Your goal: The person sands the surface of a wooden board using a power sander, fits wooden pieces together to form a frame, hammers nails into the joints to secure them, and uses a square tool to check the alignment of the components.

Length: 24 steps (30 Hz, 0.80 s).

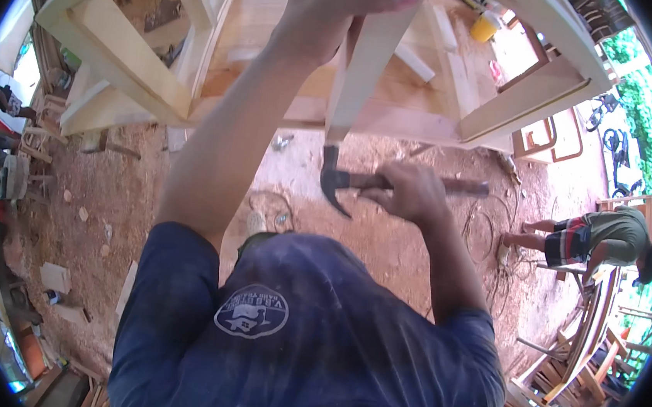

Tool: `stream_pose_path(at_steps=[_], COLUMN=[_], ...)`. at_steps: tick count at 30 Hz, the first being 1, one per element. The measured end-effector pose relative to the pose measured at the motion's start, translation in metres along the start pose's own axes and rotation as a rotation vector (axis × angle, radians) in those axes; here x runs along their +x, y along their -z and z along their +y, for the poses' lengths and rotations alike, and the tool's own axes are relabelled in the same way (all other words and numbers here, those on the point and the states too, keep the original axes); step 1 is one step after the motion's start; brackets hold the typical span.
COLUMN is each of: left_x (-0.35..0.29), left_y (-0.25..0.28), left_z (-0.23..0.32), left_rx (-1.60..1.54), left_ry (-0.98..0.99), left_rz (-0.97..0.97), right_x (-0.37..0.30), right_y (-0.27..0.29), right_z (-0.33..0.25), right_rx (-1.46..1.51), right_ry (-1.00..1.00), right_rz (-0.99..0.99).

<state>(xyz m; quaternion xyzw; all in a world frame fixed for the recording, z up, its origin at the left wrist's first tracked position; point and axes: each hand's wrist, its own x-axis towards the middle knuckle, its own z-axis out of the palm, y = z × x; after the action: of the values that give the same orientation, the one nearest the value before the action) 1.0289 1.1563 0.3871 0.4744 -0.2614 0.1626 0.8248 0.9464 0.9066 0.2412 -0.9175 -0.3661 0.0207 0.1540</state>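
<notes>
1. We hold the hammer (360, 180) crosswise in front of our body, above the dirt floor (114, 185). Its face points away from us, toward the near end of the slat (365, 67), and its claw curves back toward our shirt (289, 270). We take this to be a striking grip, since the face rather than the claw is lined up with that end.
2. The head lies right by the slat's end; from this angle we cannot tell whether the two touch or a little gap parts them.
3. The slat runs across the middle of the pale wooden frame (418, 122), its near end at the lower rail. The frame spreads to both sides beyond us, perhaps placed so that this end is within easy reach.
4. Our right hand (412, 192) is closed around the handle, with a length of it sticking out past the little-finger side. Gripping away from the butt probably gives us control more than force.
5. Our left hand (324, 6) is at the slat's far part, the thumb stretched across it, likely to steady the wood. The upper edge cuts off the fingers, so we cannot tell how tightly they close.
</notes>
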Motion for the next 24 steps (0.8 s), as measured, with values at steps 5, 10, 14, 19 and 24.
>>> stream_pose_path(at_steps=[5, 10, 14, 19, 24], left_x=[0.001, 0.017, 0.022, 0.016, 0.009], left_y=[0.04, 0.035, 0.033, 0.063, 0.033], left_z=[-0.013, -0.018, -0.016, -0.014, -0.004], left_rx=[-0.308, -0.267, -0.247, -0.477, -0.425], left_ry=[-0.01, 0.027, 0.005, 0.061, 0.084], left_rz=[-0.121, -0.057, -0.042, -0.169, -0.05], right_x=[-0.012, 0.012, 0.039, 0.035, 0.038], right_y=[0.058, 0.097, 0.105, 0.106, 0.093], right_z=[-0.04, -0.048, -0.052, -0.066, -0.076], right_rx=[0.171, 0.043, 0.198, 0.278, 0.314], right_ry=[0.17, 0.412, 0.108, 0.196, 0.107], right_rz=[0.221, 0.574, 0.624, 0.606, 0.714])
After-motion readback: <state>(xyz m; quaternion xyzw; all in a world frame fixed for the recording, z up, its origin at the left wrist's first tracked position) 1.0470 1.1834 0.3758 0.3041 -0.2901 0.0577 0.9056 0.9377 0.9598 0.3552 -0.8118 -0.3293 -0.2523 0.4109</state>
